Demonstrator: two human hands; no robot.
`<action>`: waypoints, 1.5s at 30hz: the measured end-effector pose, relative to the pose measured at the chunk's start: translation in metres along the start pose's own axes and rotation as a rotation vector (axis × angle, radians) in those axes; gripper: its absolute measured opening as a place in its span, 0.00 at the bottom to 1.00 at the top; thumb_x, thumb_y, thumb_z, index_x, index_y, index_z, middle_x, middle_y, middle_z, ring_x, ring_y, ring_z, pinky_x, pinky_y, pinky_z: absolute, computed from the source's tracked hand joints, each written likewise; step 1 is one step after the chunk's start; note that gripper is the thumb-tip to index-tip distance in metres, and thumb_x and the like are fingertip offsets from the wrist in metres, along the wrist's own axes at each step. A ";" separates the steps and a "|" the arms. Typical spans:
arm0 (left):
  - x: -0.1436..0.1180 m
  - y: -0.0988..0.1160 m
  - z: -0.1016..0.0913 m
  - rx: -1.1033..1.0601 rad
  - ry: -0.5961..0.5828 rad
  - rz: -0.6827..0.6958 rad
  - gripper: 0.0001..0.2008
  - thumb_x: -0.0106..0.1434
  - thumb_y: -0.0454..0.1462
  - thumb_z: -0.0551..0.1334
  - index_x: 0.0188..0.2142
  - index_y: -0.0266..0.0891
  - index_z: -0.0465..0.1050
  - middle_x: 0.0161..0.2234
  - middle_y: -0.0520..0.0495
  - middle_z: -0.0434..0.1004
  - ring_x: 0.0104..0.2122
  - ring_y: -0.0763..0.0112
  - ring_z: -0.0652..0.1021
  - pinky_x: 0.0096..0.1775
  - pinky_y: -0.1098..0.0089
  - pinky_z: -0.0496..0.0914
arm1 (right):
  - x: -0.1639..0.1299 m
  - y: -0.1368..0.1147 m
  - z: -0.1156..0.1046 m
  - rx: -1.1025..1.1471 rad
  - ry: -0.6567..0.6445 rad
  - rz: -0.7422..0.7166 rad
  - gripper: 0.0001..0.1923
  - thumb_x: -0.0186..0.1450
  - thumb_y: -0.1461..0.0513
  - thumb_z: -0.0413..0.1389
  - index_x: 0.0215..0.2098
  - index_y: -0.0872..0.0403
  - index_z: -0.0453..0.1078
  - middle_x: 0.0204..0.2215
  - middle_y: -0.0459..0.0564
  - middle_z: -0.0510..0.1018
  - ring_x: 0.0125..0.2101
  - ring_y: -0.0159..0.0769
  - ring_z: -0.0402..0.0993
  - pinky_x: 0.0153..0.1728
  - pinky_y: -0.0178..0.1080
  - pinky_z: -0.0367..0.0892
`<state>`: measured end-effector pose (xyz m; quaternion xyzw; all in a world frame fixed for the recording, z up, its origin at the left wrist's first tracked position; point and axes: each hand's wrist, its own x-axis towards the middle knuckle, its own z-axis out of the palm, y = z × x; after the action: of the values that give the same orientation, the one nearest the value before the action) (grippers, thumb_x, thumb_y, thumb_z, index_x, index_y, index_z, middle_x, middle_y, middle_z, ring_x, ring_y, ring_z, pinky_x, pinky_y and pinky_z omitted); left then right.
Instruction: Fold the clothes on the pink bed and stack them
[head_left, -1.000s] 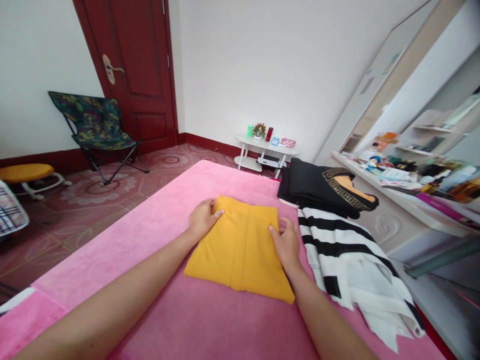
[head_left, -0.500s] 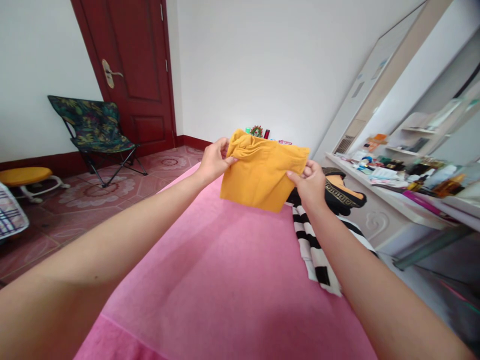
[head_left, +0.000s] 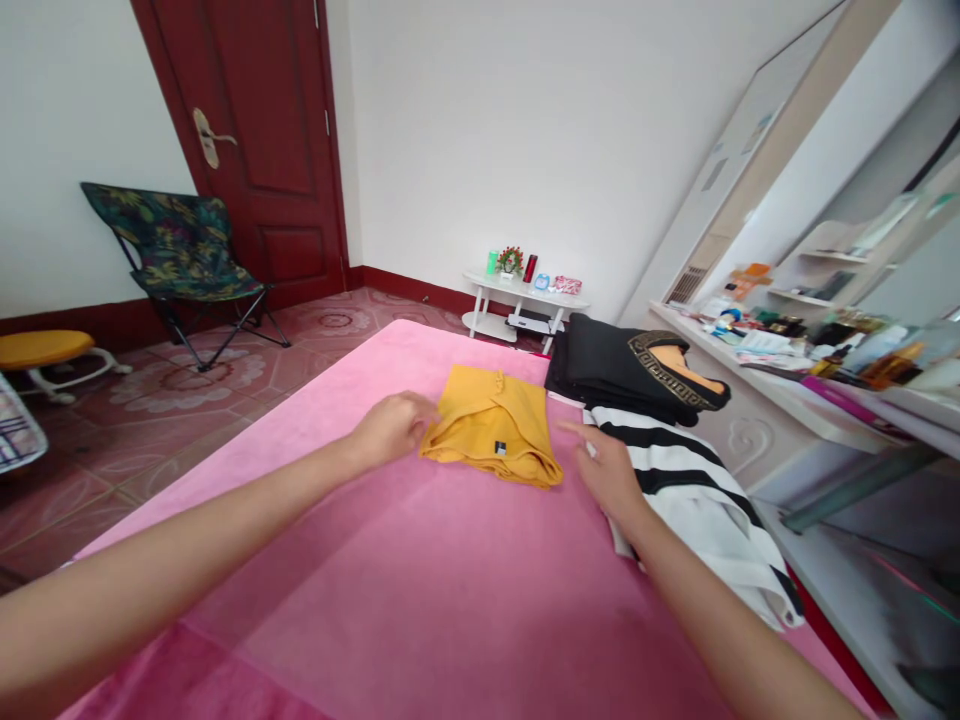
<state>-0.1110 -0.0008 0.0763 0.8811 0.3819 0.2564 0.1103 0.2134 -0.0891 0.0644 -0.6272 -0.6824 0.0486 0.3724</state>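
Half a second ago the folded yellow garment (head_left: 491, 428) was held up in the air between both hands; now it lies on the pink bed (head_left: 420, 600) again, a little above the centre of the frame, folded smaller than it was a second ago, with a small dark label showing on its near edge. That suggests one more fold has been made and the bundle set down. The left hand (head_left: 391, 430) rests at the garment's left corner, its fingers curled loosely against the cloth; whether they pinch the fabric or only touch it cannot be told, since the fingertips are hidden behind the knuckles. The right hand (head_left: 604, 470) has let go and hovers just right of the garment, fingers spread and apart from it, above the edge of the black-and-white striped garment (head_left: 690, 490). Behind that, right of centre, a folded black garment (head_left: 622, 370) with a gold-patterned collar lies on the bed. The striped cloth's lower part is partly covered by the right forearm. The cluttered shelf (head_left: 810, 350) at the right edge is blurred, so its bottles are hard to name, and the small white side table (head_left: 525, 295) by the far wall carries items too small to identify.
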 end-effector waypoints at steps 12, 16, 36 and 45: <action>0.036 0.041 0.118 0.370 -0.122 -0.078 0.28 0.64 0.42 0.50 0.63 0.37 0.55 0.65 0.39 0.47 0.64 0.52 0.49 0.61 0.49 0.43 | 0.014 0.003 0.096 -0.361 -0.291 0.156 0.30 0.68 0.52 0.41 0.66 0.53 0.47 0.66 0.51 0.47 0.65 0.43 0.42 0.61 0.49 0.45; 0.035 0.039 0.115 0.369 -0.108 -0.076 0.28 0.64 0.42 0.50 0.63 0.38 0.55 0.65 0.39 0.47 0.64 0.53 0.50 0.61 0.50 0.44 | 0.015 0.008 0.095 -0.350 -0.269 0.153 0.30 0.67 0.53 0.43 0.66 0.53 0.48 0.66 0.51 0.49 0.64 0.43 0.43 0.61 0.49 0.45; 0.047 -0.028 0.069 -0.040 0.101 -0.521 0.20 0.62 0.40 0.56 0.52 0.36 0.69 0.47 0.39 0.75 0.46 0.59 0.75 0.47 0.65 0.68 | 0.004 -0.018 0.083 -0.103 0.096 -0.075 0.19 0.68 0.55 0.44 0.43 0.51 0.75 0.56 0.53 0.67 0.55 0.41 0.62 0.56 0.45 0.57; 0.047 -0.035 0.048 -0.019 -0.188 -0.665 0.27 0.58 0.57 0.53 0.36 0.38 0.77 0.35 0.38 0.79 0.34 0.54 0.79 0.32 0.67 0.68 | 0.010 0.006 0.076 -0.187 0.189 0.345 0.27 0.65 0.51 0.44 0.53 0.60 0.64 0.49 0.60 0.71 0.49 0.45 0.67 0.50 0.45 0.61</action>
<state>-0.0798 0.0574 0.0387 0.7270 0.6339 0.1276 0.2310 0.1763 -0.0487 0.0110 -0.7683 -0.5285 -0.0108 0.3610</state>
